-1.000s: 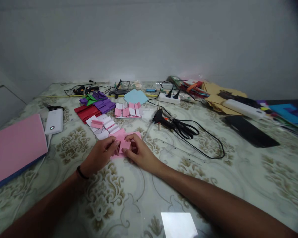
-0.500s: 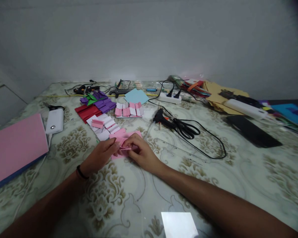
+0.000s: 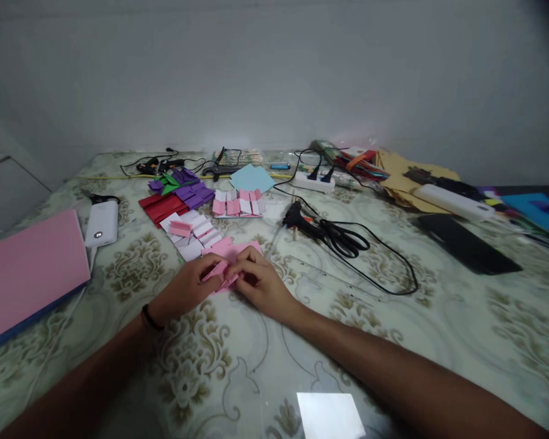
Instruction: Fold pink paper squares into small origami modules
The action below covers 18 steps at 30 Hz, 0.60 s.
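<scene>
Between my two hands is a folded piece of pink paper (image 3: 217, 269), partly hidden by the fingers. My left hand (image 3: 190, 283) pinches its left side, thumb toward me. From the right, my right hand (image 3: 258, 277) grips the other side with thumb and bent fingers. Beneath and behind them lies a flat sheet of pink paper (image 3: 244, 249). Just beyond my left hand are folded white and pink paper pieces (image 3: 201, 227). A row of pink and white folded pieces (image 3: 238, 203) lies farther back.
A black glue gun (image 3: 297, 218) with a coiled cable lies to the right, near a white power strip (image 3: 313, 181). At left are a white power bank (image 3: 102, 224) and a pink sheet stack (image 3: 32, 268). A black phone-like slab (image 3: 469, 242) lies far right.
The folded pink paper has tilted and dropped slightly between my hands. My left fingers have shifted their hold, and my right fingers have moved closer to the left ones.
</scene>
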Tool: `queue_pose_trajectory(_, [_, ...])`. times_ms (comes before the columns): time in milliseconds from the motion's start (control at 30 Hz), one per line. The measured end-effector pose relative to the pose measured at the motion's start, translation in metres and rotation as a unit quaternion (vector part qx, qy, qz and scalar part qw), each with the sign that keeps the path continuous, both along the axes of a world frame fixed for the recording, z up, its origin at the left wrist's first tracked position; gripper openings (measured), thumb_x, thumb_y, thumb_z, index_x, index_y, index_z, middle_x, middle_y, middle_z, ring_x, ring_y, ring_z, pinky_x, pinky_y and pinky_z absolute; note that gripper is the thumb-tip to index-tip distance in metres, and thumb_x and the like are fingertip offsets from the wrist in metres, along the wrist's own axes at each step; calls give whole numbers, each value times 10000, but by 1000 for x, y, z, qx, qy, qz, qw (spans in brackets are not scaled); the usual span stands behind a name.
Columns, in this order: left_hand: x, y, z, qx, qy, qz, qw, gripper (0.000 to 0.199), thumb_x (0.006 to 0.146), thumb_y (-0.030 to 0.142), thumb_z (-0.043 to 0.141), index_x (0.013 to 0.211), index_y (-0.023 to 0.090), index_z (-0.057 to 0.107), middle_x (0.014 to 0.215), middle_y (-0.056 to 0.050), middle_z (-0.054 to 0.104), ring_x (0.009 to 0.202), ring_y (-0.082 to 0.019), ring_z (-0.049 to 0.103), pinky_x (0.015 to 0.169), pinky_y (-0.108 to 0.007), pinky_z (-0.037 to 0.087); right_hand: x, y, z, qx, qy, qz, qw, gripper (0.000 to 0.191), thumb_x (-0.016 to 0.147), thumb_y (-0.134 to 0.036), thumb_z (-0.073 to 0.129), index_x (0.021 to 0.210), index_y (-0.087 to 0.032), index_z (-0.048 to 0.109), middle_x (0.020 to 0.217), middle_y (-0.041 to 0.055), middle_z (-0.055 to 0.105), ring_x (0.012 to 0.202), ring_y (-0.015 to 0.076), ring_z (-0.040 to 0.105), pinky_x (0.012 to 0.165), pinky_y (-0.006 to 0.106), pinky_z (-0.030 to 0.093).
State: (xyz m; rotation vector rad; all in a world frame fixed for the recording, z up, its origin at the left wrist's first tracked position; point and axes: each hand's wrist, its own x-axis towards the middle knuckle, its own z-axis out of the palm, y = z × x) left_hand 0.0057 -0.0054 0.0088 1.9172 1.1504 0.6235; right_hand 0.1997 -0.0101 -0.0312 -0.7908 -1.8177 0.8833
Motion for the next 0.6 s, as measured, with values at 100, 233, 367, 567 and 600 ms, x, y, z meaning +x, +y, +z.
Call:
queue_pose_trajectory(100, [-1, 1, -3, 15, 29, 18, 999, 240, 854, 236, 525, 1040, 183, 667, 903, -8, 674, 685, -137, 530, 655, -262, 421, 0, 0, 0, 7, 4, -6, 1000, 196, 849, -43, 601, 840, -209, 703, 896, 30, 500, 828, 154, 517, 666, 260, 430])
queue_pose_trajectory(233, [-2, 3, -8, 37, 25, 13, 999, 209, 879, 260, 531, 1016, 182, 669, 1027, -40, 687, 742, -146, 564, 682, -276, 437, -1, 1, -2, 7, 4, -8, 1000, 179, 854, -50, 603, 816, -203, 688, 903, 32, 503, 835, 156, 517, 665, 263, 425])
queue_pose_trajectory(367, [-2, 5, -11, 61, -1, 7, 998, 170, 887, 261, 549, 969, 182, 675, 1038, -68, 669, 950, -194, 617, 800, -296, 474, -1, 1, -3, 6, -2, -7, 1000, 157, 872, -78, 605, 805, -202, 674, 894, 33, 504, 828, 160, 512, 665, 268, 425])
queue_pose_trajectory(567, [0, 2, -7, -8, 5, 32, 999, 212, 908, 334, 539, 941, 172, 671, 852, -33, 669, 734, -156, 591, 634, -255, 445, 0, 1, -2, -9, -11, 3, 1000, 184, 843, -34, 592, 784, -191, 666, 864, 25, 493, 802, 151, 502, 659, 262, 412])
queue_pose_trajectory(600, [0, 1, -6, -23, 5, 28, 999, 210, 908, 335, 535, 941, 175, 666, 822, -22, 671, 708, -149, 582, 621, -249, 438, 0, 0, -2, -11, -13, 4, 1000, 192, 834, -22, 586, 776, -189, 662, 862, 25, 493, 796, 150, 500, 654, 260, 410])
